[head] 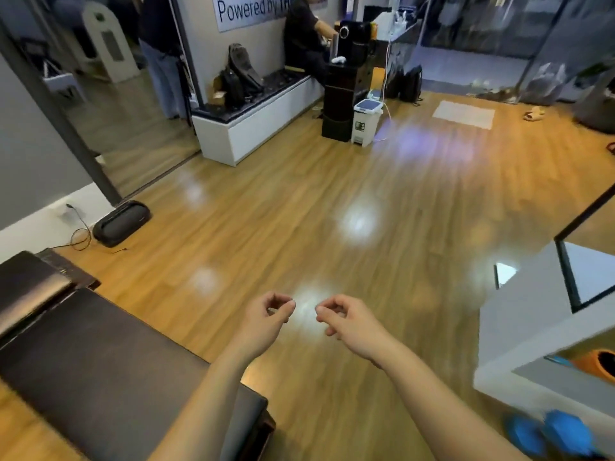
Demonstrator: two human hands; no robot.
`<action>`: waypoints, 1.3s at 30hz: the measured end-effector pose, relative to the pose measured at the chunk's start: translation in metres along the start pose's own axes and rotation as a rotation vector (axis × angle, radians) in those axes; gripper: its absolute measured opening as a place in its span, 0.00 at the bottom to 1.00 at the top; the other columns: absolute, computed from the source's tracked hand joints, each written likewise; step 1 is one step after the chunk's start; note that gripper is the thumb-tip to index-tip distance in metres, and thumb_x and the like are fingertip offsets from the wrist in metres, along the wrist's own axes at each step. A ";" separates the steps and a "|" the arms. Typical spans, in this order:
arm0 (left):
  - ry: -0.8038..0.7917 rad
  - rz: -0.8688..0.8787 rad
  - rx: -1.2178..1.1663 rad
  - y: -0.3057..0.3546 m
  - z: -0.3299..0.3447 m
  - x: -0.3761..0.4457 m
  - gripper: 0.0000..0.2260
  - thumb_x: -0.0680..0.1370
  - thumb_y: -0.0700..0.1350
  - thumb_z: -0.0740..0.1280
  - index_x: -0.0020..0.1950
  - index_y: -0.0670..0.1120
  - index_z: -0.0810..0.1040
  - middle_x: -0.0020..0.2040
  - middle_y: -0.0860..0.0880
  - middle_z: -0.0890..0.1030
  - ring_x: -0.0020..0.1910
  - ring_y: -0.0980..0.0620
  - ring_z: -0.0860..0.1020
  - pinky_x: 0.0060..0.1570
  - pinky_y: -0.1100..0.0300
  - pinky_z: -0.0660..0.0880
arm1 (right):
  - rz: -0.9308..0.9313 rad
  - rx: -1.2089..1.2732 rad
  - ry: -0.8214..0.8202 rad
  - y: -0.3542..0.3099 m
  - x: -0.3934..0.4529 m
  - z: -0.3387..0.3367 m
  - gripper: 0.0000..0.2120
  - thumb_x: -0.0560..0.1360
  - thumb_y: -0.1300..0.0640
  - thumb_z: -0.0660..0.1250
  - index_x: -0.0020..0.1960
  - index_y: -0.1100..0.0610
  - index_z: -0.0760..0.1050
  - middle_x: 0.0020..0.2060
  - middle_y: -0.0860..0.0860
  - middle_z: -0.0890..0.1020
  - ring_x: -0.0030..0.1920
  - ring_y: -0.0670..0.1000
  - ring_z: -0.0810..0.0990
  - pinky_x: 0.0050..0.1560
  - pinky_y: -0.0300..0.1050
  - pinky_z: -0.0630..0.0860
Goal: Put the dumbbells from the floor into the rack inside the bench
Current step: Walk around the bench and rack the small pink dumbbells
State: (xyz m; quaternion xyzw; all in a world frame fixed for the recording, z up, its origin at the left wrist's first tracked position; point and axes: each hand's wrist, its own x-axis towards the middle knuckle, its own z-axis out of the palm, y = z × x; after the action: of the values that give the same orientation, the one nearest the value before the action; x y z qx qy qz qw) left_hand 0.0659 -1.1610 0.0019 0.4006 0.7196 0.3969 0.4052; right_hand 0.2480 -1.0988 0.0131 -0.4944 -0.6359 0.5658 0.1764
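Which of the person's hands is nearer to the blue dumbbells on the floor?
Right. The right hand is up and left of the blue dumbbells at bottom right; the left hand is farther left still.

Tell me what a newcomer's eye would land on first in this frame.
First the two bare hands, left hand and right hand, held out mid-frame over the glossy wooden floor, fingers loosely curled and holding nothing. Next the dark padded bench at lower left, and the blue dumbbells on the floor at the bottom right corner.
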 end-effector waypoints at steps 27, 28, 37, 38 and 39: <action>0.366 -0.295 -0.111 0.017 -0.049 0.322 0.04 0.79 0.50 0.68 0.49 0.50 0.80 0.46 0.49 0.83 0.47 0.47 0.83 0.42 0.60 0.74 | -0.067 -0.243 -0.509 -0.120 0.419 -0.013 0.08 0.79 0.50 0.65 0.50 0.54 0.77 0.50 0.52 0.82 0.41 0.51 0.81 0.40 0.39 0.74; 0.377 -0.309 -0.112 0.017 -0.052 0.327 0.04 0.79 0.49 0.68 0.49 0.50 0.80 0.46 0.48 0.83 0.47 0.47 0.83 0.42 0.61 0.75 | -0.068 -0.254 -0.537 -0.123 0.428 -0.009 0.08 0.79 0.51 0.65 0.50 0.55 0.77 0.51 0.53 0.82 0.40 0.51 0.80 0.39 0.38 0.74; 0.716 -0.499 -0.217 0.005 -0.079 0.368 0.08 0.79 0.50 0.68 0.53 0.48 0.81 0.48 0.49 0.83 0.47 0.48 0.83 0.42 0.61 0.73 | -0.176 -0.389 -0.902 -0.155 0.526 0.054 0.06 0.79 0.53 0.65 0.47 0.55 0.76 0.43 0.51 0.79 0.38 0.51 0.78 0.37 0.38 0.71; 0.771 -0.517 -0.238 0.006 -0.081 0.371 0.08 0.79 0.50 0.68 0.53 0.47 0.81 0.48 0.48 0.83 0.46 0.49 0.83 0.42 0.61 0.73 | -0.185 -0.414 -0.948 -0.158 0.532 0.059 0.06 0.79 0.53 0.65 0.48 0.56 0.76 0.43 0.50 0.78 0.38 0.51 0.78 0.36 0.36 0.71; 0.831 -0.533 -0.266 0.007 -0.081 0.375 0.08 0.79 0.50 0.68 0.53 0.47 0.81 0.49 0.48 0.83 0.46 0.49 0.84 0.42 0.61 0.74 | -0.204 -0.438 -0.998 -0.164 0.540 0.064 0.06 0.79 0.53 0.65 0.49 0.57 0.76 0.42 0.50 0.78 0.38 0.51 0.78 0.34 0.35 0.70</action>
State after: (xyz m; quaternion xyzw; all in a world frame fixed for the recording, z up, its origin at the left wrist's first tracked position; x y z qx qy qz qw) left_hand -0.1374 -0.8415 -0.0625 -0.0435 0.8404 0.4937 0.2195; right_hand -0.1150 -0.6655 -0.0405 -0.1271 -0.7898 0.5660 -0.1992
